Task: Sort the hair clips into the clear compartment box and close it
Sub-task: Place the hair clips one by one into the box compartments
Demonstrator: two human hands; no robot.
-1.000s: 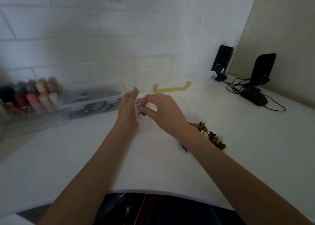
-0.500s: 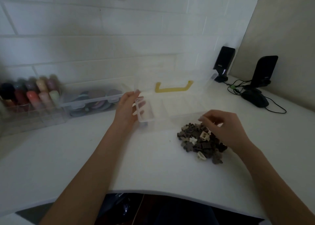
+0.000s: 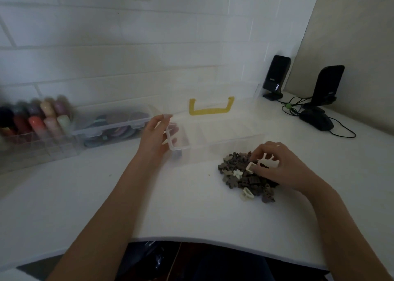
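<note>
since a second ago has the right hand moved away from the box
Yes. The right hand left the clear compartment box, where it met the left hand, and now reaches into the hair clip pile.

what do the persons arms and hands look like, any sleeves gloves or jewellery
Both forearms are bare up to the frame edge, with no sleeves showing. The left hand and the right hand wear no gloves, and no watch, bracelet or ring shows. The left hand's fingernails look long.

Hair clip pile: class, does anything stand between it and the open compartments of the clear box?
Nothing visible does. The hair clip pile lies just in front of the clear box, whose lid is open. The right hand rests on the pile; the left hand holds the box's end.
</note>
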